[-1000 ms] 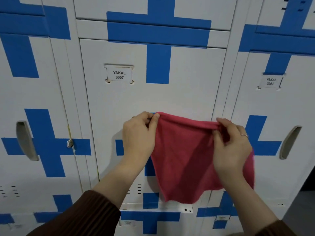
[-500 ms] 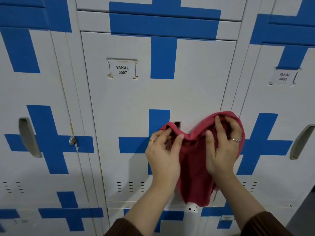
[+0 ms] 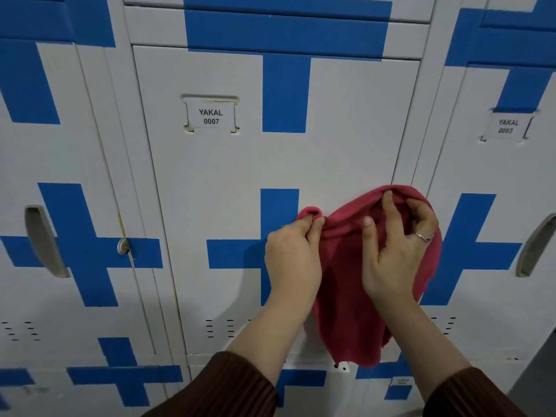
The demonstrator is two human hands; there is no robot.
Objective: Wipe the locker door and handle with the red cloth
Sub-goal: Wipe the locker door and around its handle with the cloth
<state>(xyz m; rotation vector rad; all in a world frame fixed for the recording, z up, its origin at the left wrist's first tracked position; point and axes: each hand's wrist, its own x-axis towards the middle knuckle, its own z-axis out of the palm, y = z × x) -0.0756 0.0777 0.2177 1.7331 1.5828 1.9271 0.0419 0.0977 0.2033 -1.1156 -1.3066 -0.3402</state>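
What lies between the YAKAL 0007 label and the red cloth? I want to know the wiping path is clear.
In the head view, only bare white door panel lies between the label and the red cloth.

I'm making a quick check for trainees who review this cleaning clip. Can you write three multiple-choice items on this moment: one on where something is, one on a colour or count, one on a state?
1. Where is the red cloth?
A. In front of the right edge of the locker door labelled YAKAL 0007
B. Over the name label
C. On the floor

2. What colour are the crosses painted on the lockers?
A. Green
B. Blue
C. Black

3. How is the cloth held?
A. Left hand alone
B. Hanging from a handle, untouched
C. Both hands, bunched

Answers:
1 A: the cloth hangs by the door's right edge, well below the label.
2 B: every cross is blue on white.
3 C: the left hand pinches one corner while the right hand gathers the folds.
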